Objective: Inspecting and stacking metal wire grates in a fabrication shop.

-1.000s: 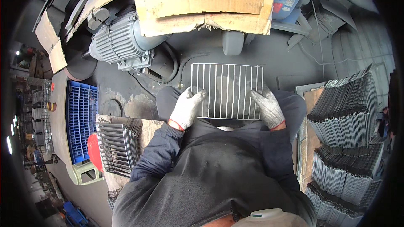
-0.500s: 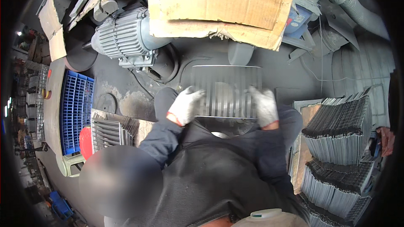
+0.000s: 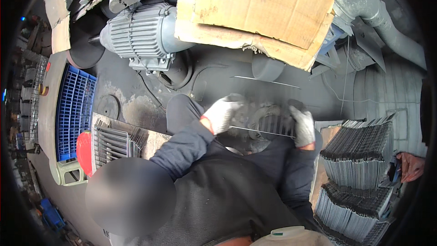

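Note:
A barred metal grate (image 3: 264, 131) is held in front of me over my lap, its bars smeared by motion and its two long rails showing as thin bright lines. My left hand (image 3: 224, 113), in a pale work glove, is closed at its left side. At the right side is my gloved right hand (image 3: 302, 127), its fingers curled on the edge and dark at the tips. Just beyond the far rail, a grey rounded wheel-like part (image 3: 267, 67) sticks out under a cardboard sheet (image 3: 255, 9).
A grey electric motor (image 3: 136, 29) stands far left. Nearer on the left are a blue plastic crate (image 3: 76, 111), a red round object (image 3: 84, 152) and a pile of similar grates (image 3: 111, 143). Tall stacks of grates (image 3: 357, 143) stand at right, below a grey duct (image 3: 391, 32).
The grate has shifted right in view and tilted, its right end now lower, and its bars are more blurred. Both hands moved right with it. The surroundings have shifted slightly as the view turned.

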Demonstrator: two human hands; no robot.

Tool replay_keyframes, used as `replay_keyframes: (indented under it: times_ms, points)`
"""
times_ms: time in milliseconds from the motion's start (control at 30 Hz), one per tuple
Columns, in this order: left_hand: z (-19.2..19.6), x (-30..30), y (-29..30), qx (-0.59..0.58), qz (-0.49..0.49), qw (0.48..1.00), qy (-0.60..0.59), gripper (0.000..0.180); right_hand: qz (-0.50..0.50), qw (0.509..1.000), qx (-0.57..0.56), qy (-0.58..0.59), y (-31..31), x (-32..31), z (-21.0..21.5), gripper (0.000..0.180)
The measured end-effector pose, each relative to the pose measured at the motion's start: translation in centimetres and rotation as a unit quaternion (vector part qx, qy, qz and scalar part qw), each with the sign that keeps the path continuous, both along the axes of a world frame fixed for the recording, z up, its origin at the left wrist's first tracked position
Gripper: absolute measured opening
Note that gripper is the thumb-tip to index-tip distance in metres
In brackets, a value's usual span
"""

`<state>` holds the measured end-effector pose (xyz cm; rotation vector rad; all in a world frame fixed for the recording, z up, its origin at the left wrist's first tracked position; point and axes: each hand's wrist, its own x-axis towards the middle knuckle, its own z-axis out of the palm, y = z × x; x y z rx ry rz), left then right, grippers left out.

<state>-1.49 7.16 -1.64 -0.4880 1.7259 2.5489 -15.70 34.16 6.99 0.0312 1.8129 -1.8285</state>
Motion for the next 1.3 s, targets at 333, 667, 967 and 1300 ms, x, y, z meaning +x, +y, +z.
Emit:
replay_keyframes:
  times_ms: [333,667,967,1300]
  points:
    - [2.4,9.3,-5.0,0.215,0.176,0.953,-0.123,0.011,0.119,0.993,-0.017,-0.008,-8.0,4.5,-3.1,0.016]
    - [-0.5,8.8,0.2,0.285,0.074,0.953,0.071,0.036,-0.07,0.964,-0.036,0.253,6.9,9.7,12.3,0.033]
    - [-7.0,3.1,1.3,0.374,0.048,0.922,-0.09,0.037,-0.38,0.576,0.278,0.668,22.7,8.6,22.9,0.022]
    - [-7.7,4.4,2.3,0.34,0.136,0.904,-0.22,0.036,-0.225,0.329,0.658,0.639,30.4,3.3,21.3,0.053]
